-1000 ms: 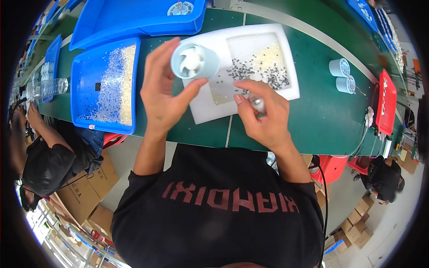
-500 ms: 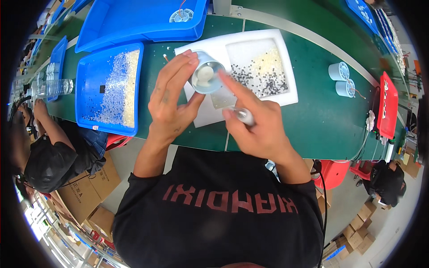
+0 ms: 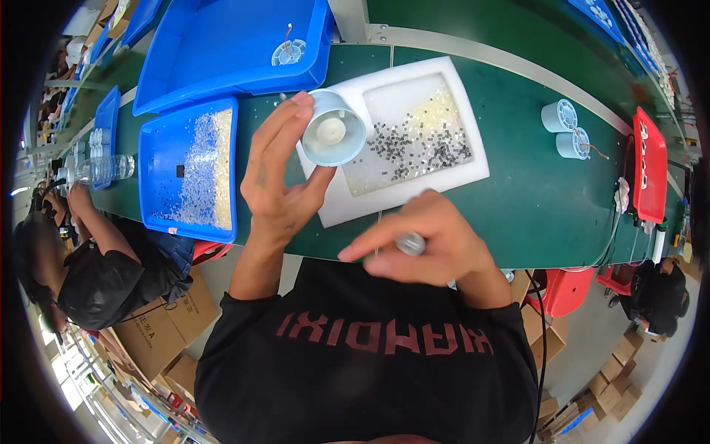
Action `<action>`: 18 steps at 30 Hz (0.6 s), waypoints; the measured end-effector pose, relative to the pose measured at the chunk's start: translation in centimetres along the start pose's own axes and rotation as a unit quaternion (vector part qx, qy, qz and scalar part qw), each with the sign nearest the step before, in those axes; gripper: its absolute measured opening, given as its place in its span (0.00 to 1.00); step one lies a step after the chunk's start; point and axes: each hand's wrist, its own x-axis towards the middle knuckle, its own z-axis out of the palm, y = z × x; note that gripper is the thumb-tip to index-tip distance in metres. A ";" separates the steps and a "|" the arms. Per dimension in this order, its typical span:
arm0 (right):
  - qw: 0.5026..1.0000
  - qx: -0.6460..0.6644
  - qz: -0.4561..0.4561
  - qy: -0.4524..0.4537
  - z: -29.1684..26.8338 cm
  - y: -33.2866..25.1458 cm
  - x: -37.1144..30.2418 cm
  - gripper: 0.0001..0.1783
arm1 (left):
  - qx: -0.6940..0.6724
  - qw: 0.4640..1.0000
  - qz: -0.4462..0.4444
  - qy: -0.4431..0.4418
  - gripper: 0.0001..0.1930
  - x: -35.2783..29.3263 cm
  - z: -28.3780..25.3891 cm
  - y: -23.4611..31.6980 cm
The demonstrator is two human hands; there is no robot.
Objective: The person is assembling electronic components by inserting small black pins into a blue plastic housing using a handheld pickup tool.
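My left hand point(image 3: 277, 170) grips a light blue plastic motor housing point(image 3: 344, 148) by its side, fingers over the top and thumb below. Its open mouth faces me, and a round white piece point(image 3: 330, 131) shows inside. Lower and to the right, my right hand point(image 3: 433, 240) is closed around a small cylindrical tool with a round grey end point(image 3: 410, 243); the rest is hidden by the fingers. The index finger points left, apart from the housing. Behind the hands lies a white foam tray point(image 3: 466, 166), its recess scattered with small black and cream parts point(image 3: 429, 140).
Left stands a blue tray point(image 3: 159, 166) of small white and cream pieces. Behind it, a larger blue bin point(image 3: 222, 44) holds a wired blue part point(image 3: 288, 52). Two blue housings point(image 3: 566, 129) and a red tray point(image 3: 649, 170) are at right. A co-worker point(image 3: 103, 270) sits left.
My right hand has drawn back from the housing's mouth, down toward me, keeping the small tool. My left hand still holds the housing, its opening now turned more toward me.
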 end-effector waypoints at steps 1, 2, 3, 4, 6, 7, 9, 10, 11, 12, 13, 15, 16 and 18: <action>0.999 0.007 -0.036 0.026 -0.4 -0.6 -0.3 0.20 | 0.006 1.000 0.002 0.001 0.32 0.2 -0.1 -0.1; 0.996 0.014 -0.073 0.050 -0.9 -0.8 -0.6 0.19 | 0.006 1.000 -0.011 -0.001 0.33 0.4 -0.2 -0.2; 0.983 -0.079 -0.075 0.148 -1.5 -0.6 -0.9 0.17 | 0.007 1.000 -0.022 -0.003 0.33 0.7 -0.4 -0.3; 0.951 -0.171 -0.079 0.244 -2.2 0.0 -1.3 0.16 | 0.013 1.000 -0.016 0.000 0.33 1.2 -0.7 -0.6; 0.829 -0.368 0.000 0.420 -5.4 2.0 -2.2 0.17 | 0.018 0.999 -0.047 -0.010 0.34 2.3 -1.4 -1.8; 0.769 -0.449 0.026 0.454 -7.5 2.4 -2.7 0.17 | 0.028 0.997 -0.058 -0.032 0.34 2.8 -2.0 -3.0; 0.696 -0.476 0.150 0.516 -11.8 3.5 -4.5 0.20 | 0.035 0.995 -0.091 -0.033 0.33 4.9 -3.0 -5.8; 0.627 -0.544 0.162 0.533 -14.2 5.3 -5.8 0.21 | 0.035 0.990 -0.129 -0.040 0.31 6.0 -3.3 -7.4; 0.616 -0.545 0.193 0.535 -16.1 6.7 -7.2 0.21 | 0.067 0.981 -0.172 -0.058 0.29 7.3 -3.7 -9.4; 0.602 -0.547 0.226 0.536 -17.3 7.5 -8.0 0.20 | 0.095 0.969 -0.215 -0.077 0.27 8.6 -3.9 -11.4; 0.615 -0.539 0.246 0.520 -17.8 7.7 -8.1 0.21 | 0.095 0.970 -0.214 -0.071 0.27 9.5 -4.2 -13.1; 0.621 -0.534 0.262 0.511 -17.9 7.3 -7.8 0.17 | 0.173 0.890 -0.312 -0.283 0.26 10.9 -4.4 -15.8; 0.617 -0.537 0.262 0.512 -17.7 7.1 -7.8 0.17 | 0.211 0.869 -0.291 -0.340 0.31 11.1 -3.8 -16.2; 0.612 -0.592 0.241 0.466 -17.6 7.4 -8.2 0.16 | 0.227 0.818 -0.297 -0.437 0.33 10.9 -2.4 -16.5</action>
